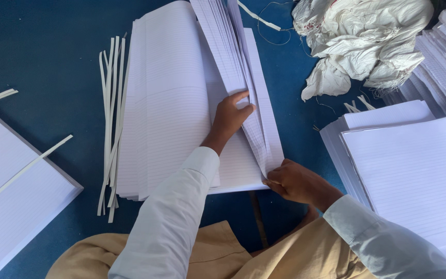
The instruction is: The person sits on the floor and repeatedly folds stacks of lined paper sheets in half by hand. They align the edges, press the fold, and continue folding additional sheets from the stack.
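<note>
So the left hand [231, 116] is pressed mostly flat on the big stack of ruled sheets [166, 103] on the blue desk [42, 57], fingers spread against a fanned-up bunch of sheets [238, 62], while the right hand [295, 182] pinches that bunch's near corner shut between thumb and fingers. Risk-wise, I'd say the fan could flop and slide if either hand eases up, and the corner might crease from the pinch. Paper strips [112, 124] lie just left of the stack and could get swept in. No real containers here; the crumpled white sack [362, 41] up top looks empty, though I can't tell for sure.
</note>
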